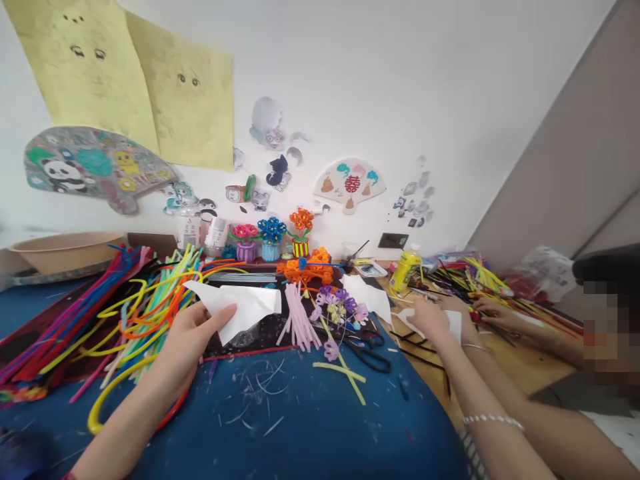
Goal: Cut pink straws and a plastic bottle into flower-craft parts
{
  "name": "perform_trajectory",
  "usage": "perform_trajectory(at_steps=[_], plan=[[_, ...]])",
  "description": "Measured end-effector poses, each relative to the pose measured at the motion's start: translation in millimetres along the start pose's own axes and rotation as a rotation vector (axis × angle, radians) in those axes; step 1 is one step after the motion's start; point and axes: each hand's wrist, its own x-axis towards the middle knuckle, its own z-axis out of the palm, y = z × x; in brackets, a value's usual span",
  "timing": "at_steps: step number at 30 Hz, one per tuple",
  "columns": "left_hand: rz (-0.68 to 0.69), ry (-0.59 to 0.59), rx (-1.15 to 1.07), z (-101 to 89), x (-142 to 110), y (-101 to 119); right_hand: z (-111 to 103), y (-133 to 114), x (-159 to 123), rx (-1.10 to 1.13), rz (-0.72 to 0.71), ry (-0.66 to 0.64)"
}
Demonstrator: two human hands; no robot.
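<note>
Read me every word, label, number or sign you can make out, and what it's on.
"囍", in red, on the white fan on the wall.
Yellow bottle: label print too small and blurred to read.
Two clear bottles at the back: label print too blurred to read.
White paper in the left hand: no readable text.

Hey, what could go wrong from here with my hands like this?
Your right hand is close to a co-worker's hand, so they might bump. The yellow bottle stands just beyond it and could get knocked over. The white sheet in your left hand might catch the loose pale pink stems.
</note>
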Motion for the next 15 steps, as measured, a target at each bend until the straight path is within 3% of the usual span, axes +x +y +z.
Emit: perform_trajectory(at_steps=[2,6,13,15], plan=[[-0.002,-0.028,0.035,0.7,1.1,-2.5,21.9,13.7,-2.5,-0.089,-0.006,-0.071],[-0.012,-0.017,0.080,-3.4,4.6,-6.8,49.7,18.0,-6.8,-0.195,-0.012,-0.105],[-0.021,-0.039,0.110,-4.8,4.3,-7.7,38.4,4.1,16.3,-0.226,-0.045,0.028],[-0.015,-0.054,0.122,-3.0,1.1,-5.3,37.9,-1.3,22.1,-0.215,-0.081,0.014]])
